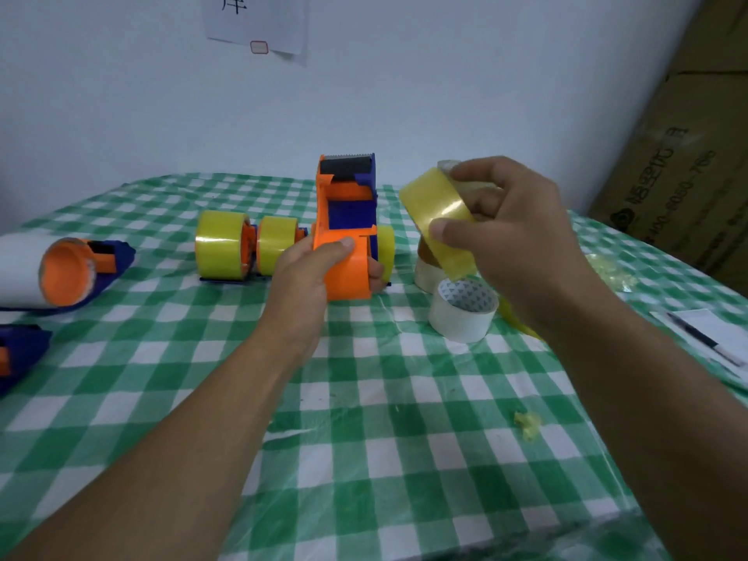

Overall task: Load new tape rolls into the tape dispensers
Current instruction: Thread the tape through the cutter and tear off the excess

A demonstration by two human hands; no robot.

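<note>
My left hand grips the handle end of an orange and blue tape dispenser, which points away from me with its toothed blade at the far end. My right hand holds a yellow tape roll up to the right of the dispenser, thumb on a loose strip hanging from it. Two more yellow rolls stand loaded on dispensers just left of the held one, and another yellow roll shows behind my left hand.
A white tape roll and a clear roll stand under my right hand. More dispensers lie at the left table edge. A pen on paper lies at right, cardboard boxes beyond. A yellow tape scrap sits on the checked cloth.
</note>
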